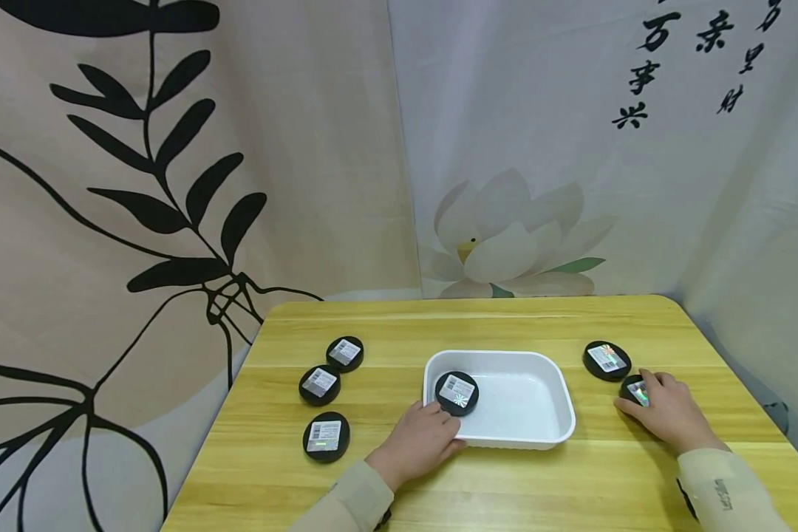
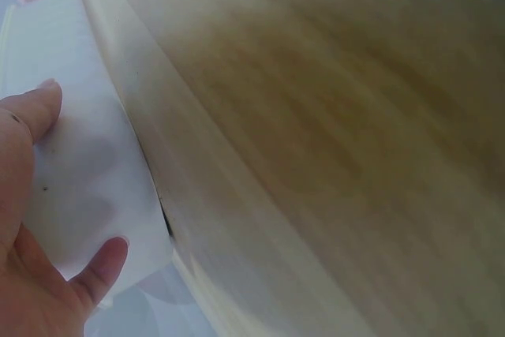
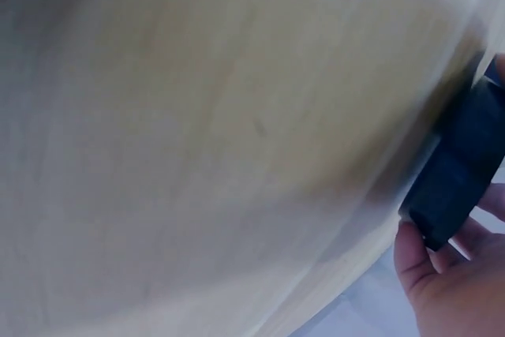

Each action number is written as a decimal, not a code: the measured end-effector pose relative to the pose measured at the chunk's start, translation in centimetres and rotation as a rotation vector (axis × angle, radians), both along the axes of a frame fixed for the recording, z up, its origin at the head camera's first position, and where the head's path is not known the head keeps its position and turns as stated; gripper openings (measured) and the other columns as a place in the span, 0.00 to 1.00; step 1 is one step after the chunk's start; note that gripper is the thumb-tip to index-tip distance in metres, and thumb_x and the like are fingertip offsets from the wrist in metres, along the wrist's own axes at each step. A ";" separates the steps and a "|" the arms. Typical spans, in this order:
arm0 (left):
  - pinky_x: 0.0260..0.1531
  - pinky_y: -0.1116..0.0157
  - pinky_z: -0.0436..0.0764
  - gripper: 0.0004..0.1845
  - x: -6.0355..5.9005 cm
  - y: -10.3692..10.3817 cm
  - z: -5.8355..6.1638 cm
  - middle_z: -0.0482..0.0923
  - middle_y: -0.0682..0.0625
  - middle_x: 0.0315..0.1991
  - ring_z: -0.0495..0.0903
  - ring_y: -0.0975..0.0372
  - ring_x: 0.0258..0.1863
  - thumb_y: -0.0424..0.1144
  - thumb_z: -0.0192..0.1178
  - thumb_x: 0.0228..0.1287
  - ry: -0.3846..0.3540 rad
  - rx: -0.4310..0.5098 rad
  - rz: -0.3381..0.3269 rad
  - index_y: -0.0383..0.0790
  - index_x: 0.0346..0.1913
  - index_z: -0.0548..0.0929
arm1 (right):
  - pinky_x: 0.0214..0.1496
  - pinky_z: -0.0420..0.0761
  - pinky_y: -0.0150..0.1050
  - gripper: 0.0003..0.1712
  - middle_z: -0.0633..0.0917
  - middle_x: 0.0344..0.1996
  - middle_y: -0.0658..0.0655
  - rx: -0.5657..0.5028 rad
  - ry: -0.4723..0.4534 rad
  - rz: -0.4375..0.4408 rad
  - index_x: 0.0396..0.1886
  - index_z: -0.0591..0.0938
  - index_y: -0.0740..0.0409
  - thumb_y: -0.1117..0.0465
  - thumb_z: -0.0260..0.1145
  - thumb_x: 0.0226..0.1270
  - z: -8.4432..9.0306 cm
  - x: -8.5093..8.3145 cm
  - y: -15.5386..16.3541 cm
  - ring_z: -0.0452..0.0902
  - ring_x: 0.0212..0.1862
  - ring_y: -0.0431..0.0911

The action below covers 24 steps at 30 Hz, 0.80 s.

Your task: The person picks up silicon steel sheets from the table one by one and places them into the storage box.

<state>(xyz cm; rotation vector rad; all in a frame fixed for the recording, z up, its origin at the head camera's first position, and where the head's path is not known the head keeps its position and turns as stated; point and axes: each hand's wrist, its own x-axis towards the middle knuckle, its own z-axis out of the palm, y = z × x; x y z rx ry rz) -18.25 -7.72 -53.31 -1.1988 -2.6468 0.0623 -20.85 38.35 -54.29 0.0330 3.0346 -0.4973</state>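
A white tray [image 1: 558, 399] sits mid-table with one black round disc [image 1: 457, 392] inside, against its left wall. My left hand [image 1: 432, 423] rests on the tray's near-left corner; its fingers [image 2: 35, 112] lie straight on the white wall [image 2: 87, 171]. My right hand [image 1: 645, 399] covers a second black disc [image 1: 635, 389] on the table to the right of the tray. In the right wrist view its fingers [image 3: 422, 262] curl round that disc [image 3: 454, 179]. Another labelled disc [image 1: 607, 360] lies just behind it.
Three more black discs lie left of the tray: a far disc [image 1: 344, 353], a middle disc [image 1: 320, 385] and a near disc [image 1: 326, 437]. Printed cloth walls close in the wooden table [image 1: 399, 325] at the back and on the right.
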 end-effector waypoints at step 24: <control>0.37 0.67 0.68 0.17 0.1 0.0 0.2 0.83 0.62 0.36 0.72 0.65 0.35 0.61 0.53 0.74 -0.019 0.000 0.010 0.54 0.33 0.77 | 0.51 0.69 0.74 0.58 0.61 0.60 0.86 -0.019 0.023 -0.046 0.71 0.59 0.77 0.30 0.59 0.67 2.1 1.0 -1.1 0.57 0.55 0.77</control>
